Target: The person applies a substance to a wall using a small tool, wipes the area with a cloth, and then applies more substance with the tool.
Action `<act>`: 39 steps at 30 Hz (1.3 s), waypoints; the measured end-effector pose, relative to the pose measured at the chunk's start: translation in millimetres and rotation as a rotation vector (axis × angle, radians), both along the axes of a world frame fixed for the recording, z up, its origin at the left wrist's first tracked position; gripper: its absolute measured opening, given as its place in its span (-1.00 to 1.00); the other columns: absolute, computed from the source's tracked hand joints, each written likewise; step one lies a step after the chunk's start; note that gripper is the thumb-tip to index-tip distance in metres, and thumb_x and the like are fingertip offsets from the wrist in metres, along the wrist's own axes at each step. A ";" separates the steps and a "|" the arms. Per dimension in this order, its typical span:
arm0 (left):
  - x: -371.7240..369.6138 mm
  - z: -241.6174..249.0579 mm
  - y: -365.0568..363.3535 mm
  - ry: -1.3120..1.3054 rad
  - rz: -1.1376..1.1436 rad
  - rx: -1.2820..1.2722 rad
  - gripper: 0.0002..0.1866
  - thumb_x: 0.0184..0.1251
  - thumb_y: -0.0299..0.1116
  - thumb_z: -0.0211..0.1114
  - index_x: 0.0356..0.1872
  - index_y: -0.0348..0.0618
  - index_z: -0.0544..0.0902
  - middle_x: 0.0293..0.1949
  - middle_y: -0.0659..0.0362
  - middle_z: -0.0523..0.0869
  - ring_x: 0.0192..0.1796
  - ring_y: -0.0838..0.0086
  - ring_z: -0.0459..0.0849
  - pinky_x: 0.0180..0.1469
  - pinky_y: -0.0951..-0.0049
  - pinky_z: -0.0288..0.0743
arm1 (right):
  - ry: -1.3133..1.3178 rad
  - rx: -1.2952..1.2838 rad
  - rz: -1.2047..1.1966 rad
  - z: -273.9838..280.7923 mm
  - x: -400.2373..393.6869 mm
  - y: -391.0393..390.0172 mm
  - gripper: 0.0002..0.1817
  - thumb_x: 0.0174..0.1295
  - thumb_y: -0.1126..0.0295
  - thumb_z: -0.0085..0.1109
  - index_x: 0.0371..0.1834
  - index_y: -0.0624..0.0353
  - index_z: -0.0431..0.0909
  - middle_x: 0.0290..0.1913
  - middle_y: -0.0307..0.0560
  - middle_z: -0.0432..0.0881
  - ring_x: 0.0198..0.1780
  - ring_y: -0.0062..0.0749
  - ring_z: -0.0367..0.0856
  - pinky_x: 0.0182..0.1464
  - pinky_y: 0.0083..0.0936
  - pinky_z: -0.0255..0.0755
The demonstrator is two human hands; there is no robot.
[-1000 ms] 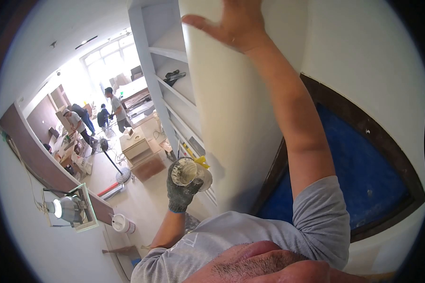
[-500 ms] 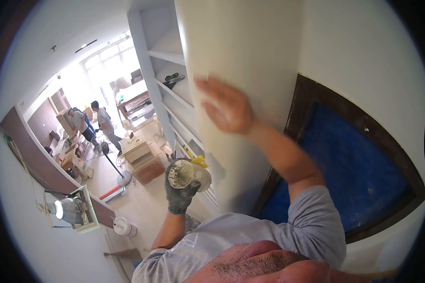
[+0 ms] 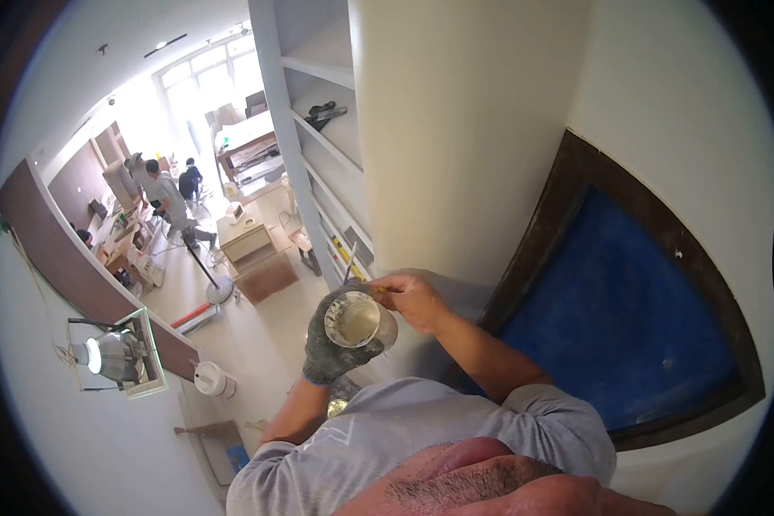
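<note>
My left hand, in a dark grey work glove, is wrapped round a pale round tub coated with dried filler. The whitish mix shows through its open top. At the tub's far rim, the bare fingers of my right hand are pinched on a small yellow-handled tool, most of which they hide. A thin grey blade-like piece juts up beside the glove. Just beyond both hands stands a cream wall.
White shelving rises ahead, with dark tools on one shelf. A dark-framed blue panel is at right. A work lamp and white bucket are at left. Co-workers stand near wooden boxes.
My right hand has come down from the cream wall to the tub and taken hold of the yellow-handled tool. My left hand still holds the tub. The view has shifted a little.
</note>
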State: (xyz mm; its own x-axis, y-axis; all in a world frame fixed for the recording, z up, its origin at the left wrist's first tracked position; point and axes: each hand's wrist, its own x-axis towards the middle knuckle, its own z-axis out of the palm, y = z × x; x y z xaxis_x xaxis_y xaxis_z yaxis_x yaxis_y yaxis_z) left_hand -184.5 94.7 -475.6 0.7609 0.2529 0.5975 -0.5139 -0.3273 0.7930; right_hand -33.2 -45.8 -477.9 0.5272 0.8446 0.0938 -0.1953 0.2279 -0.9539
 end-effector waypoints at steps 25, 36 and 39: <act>3.8 5.4 2.7 -0.111 0.021 -0.172 -0.08 -0.08 -0.25 0.70 0.35 -0.23 0.41 0.26 -0.05 0.62 0.27 0.18 0.62 0.38 0.10 0.45 | -1.055 0.458 -1.396 271.7 39.5 -84.1 -0.76 0.32 0.38 0.29 -0.07 0.29 0.54 -0.33 -0.09 0.73 -0.32 -0.46 0.67 -0.12 -0.49 0.55; 3.9 -2.1 4.5 -0.099 0.048 -0.220 -0.07 -0.09 -0.23 0.72 0.34 -0.24 0.41 0.24 -0.01 0.64 0.25 0.23 0.62 0.36 0.14 0.48 | -1.449 0.343 -1.732 358.9 95.7 -29.6 -0.70 0.36 0.54 0.14 0.11 0.39 0.67 -0.09 0.09 0.63 -0.07 -0.19 0.64 0.07 -0.32 0.52; 1.6 3.7 7.2 -0.023 0.087 -0.121 -0.07 -0.07 -0.18 0.72 0.34 -0.24 0.42 0.23 0.00 0.64 0.24 0.24 0.63 0.35 0.15 0.48 | -1.487 0.432 -1.728 361.5 99.6 -26.7 -0.70 0.35 0.53 0.16 0.10 0.40 0.68 -0.12 0.09 0.62 -0.12 -0.19 0.62 0.02 -0.35 0.52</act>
